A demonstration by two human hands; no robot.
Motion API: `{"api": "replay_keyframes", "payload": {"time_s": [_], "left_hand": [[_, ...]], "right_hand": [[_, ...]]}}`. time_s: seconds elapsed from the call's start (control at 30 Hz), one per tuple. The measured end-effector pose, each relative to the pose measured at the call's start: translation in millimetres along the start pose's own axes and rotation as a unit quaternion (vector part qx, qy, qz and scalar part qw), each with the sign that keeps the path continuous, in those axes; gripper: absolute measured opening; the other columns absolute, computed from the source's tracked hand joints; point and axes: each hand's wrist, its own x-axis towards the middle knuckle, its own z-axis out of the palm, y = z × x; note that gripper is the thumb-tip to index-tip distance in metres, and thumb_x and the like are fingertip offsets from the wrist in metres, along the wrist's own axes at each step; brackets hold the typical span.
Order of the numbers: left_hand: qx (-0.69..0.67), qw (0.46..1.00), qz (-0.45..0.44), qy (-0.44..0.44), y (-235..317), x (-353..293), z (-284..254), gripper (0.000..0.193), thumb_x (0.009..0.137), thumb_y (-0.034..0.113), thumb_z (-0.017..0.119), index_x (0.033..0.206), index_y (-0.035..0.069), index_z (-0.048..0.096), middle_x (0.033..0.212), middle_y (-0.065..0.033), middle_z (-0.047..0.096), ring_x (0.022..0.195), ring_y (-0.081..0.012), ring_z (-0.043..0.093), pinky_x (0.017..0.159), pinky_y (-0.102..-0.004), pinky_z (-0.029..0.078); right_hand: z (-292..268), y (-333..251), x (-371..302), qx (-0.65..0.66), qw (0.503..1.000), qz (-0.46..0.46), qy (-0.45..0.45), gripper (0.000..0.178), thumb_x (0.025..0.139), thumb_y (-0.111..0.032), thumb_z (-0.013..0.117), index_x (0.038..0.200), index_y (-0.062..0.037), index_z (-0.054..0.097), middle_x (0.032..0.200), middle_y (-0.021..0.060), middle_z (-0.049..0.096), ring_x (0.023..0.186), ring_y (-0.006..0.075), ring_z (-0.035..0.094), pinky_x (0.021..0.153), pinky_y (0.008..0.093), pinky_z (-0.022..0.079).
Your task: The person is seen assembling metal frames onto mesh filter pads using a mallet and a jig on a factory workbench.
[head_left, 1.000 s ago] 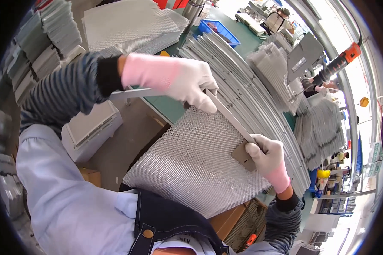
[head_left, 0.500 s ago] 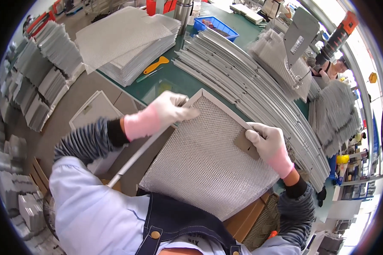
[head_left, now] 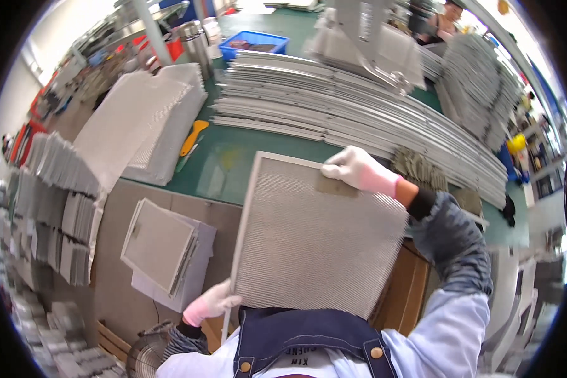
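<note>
A square silver mesh panel [head_left: 315, 246] leans against my apron and reaches over the bench's near edge. Pale metal frame strip [head_left: 249, 201] runs along its far and left sides, its lower end sticking out past the panel near my left hand. My right hand [head_left: 362, 171] is closed over the far edge of the panel, thumb on top. Beneath those fingers lies a small grey-brown flat plate [head_left: 337, 187] against the mesh. Down at the near left, my left hand [head_left: 213, 303] pinches the frame strip along the panel's left side.
Long metal strips [head_left: 309, 94] are stacked across the green bench [head_left: 223, 170]. Mesh sheets [head_left: 151, 120] are piled at the left, beside a yellow-handled scraper [head_left: 194, 137]. A blue bin [head_left: 254, 45] and steel flask [head_left: 195, 47] stand behind. Framed panels [head_left: 160, 242] lie stacked lower left.
My left hand has slid from the far corner down the left side, and the strip now lies along that edge. The panel has turned squarer to me; my right hand stays on the far edge.
</note>
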Motion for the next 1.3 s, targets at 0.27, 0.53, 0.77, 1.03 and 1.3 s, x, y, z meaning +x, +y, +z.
{"api": "replay_keyframes", "payload": {"time_s": [0.27,0.53,0.77,1.03,1.3], "left_hand": [[-0.144,0.974,0.057,0.163,35,88,-12,0.027,0.099,0.021,0.052,0.109,-0.003,0.059,0.094,-0.0039,0.064,0.081,-0.0110,0.058,0.074,-0.0251,0.047],[-0.203,0.973,0.073,0.082,25,109,-3,0.039,0.100,0.026,0.050,0.120,-0.007,0.054,0.110,-0.0118,0.065,0.094,-0.0169,0.063,0.085,-0.0285,0.049],[-0.227,0.965,0.061,0.112,15,122,0,0.041,0.099,0.027,0.052,0.120,-0.008,0.053,0.110,-0.0122,0.065,0.094,-0.0176,0.063,0.084,-0.0294,0.050],[-0.071,0.990,0.025,0.118,26,83,-3,0.044,0.095,0.030,0.058,0.121,-0.004,0.054,0.109,-0.0056,0.063,0.094,-0.0112,0.057,0.086,-0.0273,0.047],[0.035,0.913,0.201,0.353,93,17,-42,0.008,0.088,0.010,0.056,0.093,0.004,0.056,0.073,-0.0015,0.053,0.063,-0.0085,0.051,0.060,-0.0263,0.044]], "right_hand": [[-61,19,-53,0.087,0.979,0.078,-0.169,0.050,0.078,-0.024,0.072,0.114,0.0094,0.063,0.091,0.0120,0.070,0.080,0.0164,0.064,0.072,0.0297,0.054],[-5,58,-156,0.289,0.907,0.230,0.201,0.039,0.087,-0.038,0.070,0.091,-0.0010,0.059,0.070,0.0002,0.054,0.055,0.0091,0.051,0.049,0.0272,0.048],[122,98,-203,0.555,0.809,0.124,0.148,0.053,0.093,-0.031,0.062,0.129,0.0063,0.048,0.120,0.0090,0.059,0.105,0.0163,0.056,0.096,0.0322,0.046],[244,121,-285,0.573,0.774,0.228,0.143,0.033,0.094,-0.023,0.062,0.118,0.0000,0.058,0.092,-0.0026,0.059,0.078,0.0071,0.053,0.072,0.0242,0.046],[130,35,-164,0.434,0.876,-0.108,0.181,0.026,0.088,-0.024,0.063,0.097,0.0007,0.062,0.083,0.0080,0.067,0.079,0.0164,0.062,0.075,0.0314,0.049]]}}
